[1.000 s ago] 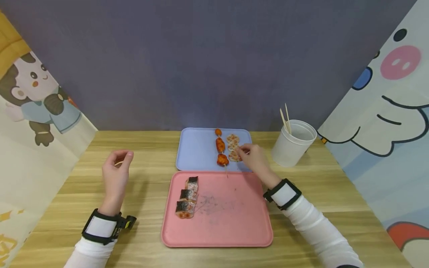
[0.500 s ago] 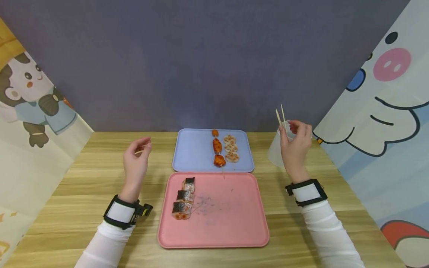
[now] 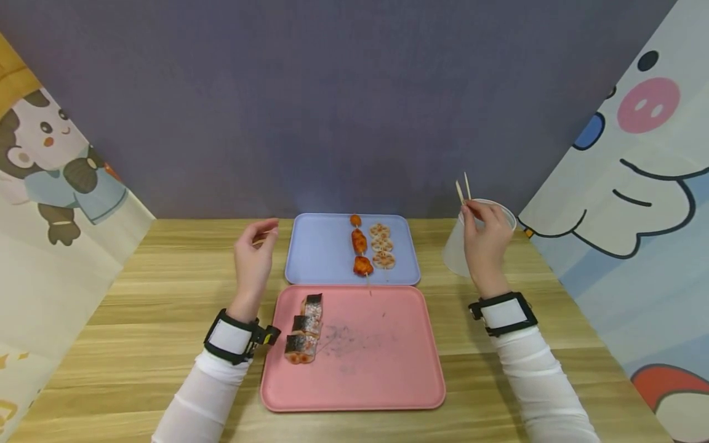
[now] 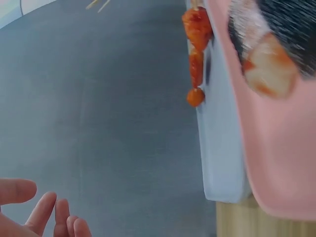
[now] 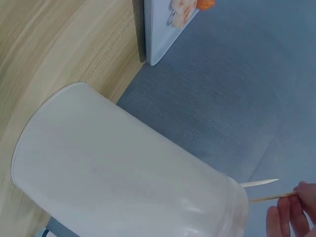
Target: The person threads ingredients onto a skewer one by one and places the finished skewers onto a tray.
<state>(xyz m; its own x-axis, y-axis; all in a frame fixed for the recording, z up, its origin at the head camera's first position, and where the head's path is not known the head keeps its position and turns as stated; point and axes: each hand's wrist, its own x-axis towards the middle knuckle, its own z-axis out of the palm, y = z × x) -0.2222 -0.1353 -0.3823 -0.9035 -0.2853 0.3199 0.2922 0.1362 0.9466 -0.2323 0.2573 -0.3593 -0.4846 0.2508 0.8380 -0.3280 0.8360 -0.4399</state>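
Observation:
At the white cup (image 3: 455, 251), my right hand (image 3: 488, 252) pinches a thin wooden skewer stick (image 5: 271, 198) between thumb and fingers. The stick's lower part is inside the cup, and a second pale stick (image 5: 260, 182) stands beside it. My left hand (image 3: 253, 261) hovers over the table to the left of the trays, fingers loosely bent with nothing in them. Its nearest things are the blue tray (image 3: 318, 252) and the pink tray (image 3: 382, 375). On the blue tray lie a skewer of orange-red meat pieces (image 3: 359, 241) and a row of lotus root slices (image 3: 383, 259).
Fish-like pieces with dark skin (image 3: 303, 324) lie in a row on the pink tray's left side. A grey wall panel (image 3: 354, 111) rises behind the wooden table (image 3: 138, 320). Cartoon-printed walls flank both sides.
My right hand has left the lotus slices, moved right to the cup and taken hold of a stick there. My left hand has drifted right, toward the trays.

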